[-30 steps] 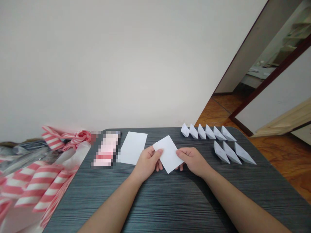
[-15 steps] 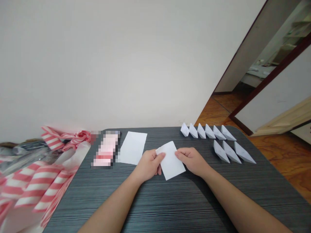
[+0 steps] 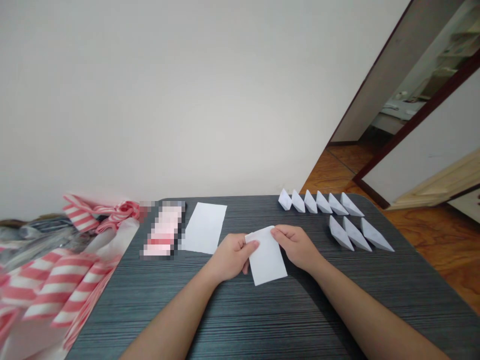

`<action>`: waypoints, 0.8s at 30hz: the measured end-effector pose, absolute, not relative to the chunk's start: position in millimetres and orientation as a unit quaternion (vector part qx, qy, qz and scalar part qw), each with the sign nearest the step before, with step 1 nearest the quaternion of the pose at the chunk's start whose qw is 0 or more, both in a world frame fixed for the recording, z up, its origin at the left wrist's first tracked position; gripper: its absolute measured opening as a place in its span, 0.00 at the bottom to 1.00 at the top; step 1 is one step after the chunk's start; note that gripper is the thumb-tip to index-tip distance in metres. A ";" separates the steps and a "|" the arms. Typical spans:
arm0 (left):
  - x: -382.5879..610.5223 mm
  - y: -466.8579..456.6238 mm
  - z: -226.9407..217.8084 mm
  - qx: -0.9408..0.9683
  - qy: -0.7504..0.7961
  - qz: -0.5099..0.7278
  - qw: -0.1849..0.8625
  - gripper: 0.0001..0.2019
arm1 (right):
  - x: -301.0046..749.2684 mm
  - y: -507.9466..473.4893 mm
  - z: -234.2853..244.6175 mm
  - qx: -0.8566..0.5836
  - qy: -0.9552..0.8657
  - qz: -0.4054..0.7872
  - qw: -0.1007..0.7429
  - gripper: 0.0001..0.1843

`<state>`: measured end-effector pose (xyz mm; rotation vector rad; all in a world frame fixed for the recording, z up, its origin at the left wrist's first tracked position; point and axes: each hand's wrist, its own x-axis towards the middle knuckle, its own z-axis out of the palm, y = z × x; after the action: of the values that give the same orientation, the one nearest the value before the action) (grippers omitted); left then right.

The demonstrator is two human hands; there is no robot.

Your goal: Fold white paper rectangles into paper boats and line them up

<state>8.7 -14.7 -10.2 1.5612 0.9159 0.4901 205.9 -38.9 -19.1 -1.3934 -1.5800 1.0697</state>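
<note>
A small white folded paper (image 3: pixel 267 259) sits between both hands, low over the dark striped table (image 3: pixel 240 315). My left hand (image 3: pixel 231 256) pinches its upper left corner with thumb and fingers. My right hand (image 3: pixel 297 245) grips its top right edge, fingers curled over the paper. A flat white sheet (image 3: pixel 204 227) lies just left of my left hand.
Several white folded paper boats (image 3: pixel 323 203) stand in two rows at the table's far right. A blurred pink-and-dark object (image 3: pixel 163 229) lies left of the flat sheet. Red-and-white striped bags (image 3: pixel 56 280) are heaped at the left. A doorway and wooden floor (image 3: pixel 431 235) lie to the right.
Both hands have turned the folded paper and brought it lower and nearer to me. My right hand has shifted from its right edge to its top edge.
</note>
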 end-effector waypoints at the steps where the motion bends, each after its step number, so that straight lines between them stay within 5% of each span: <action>1: 8.4 -14.7 -10.1 0.675 0.391 0.208 0.590 0.20 | 206.2 -38.7 -19.8 -0.546 -0.618 0.418 0.380 0.20; 24: 11.0 -10.0 -13.9 0.588 0.419 0.284 0.631 0.17 | 204.2 -42.6 -19.5 -0.531 -0.622 0.473 0.328 0.19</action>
<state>11.0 -10.0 -13.9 1.3465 0.9590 0.6494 204.2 -42.6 -19.5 -1.3899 -1.6293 1.2378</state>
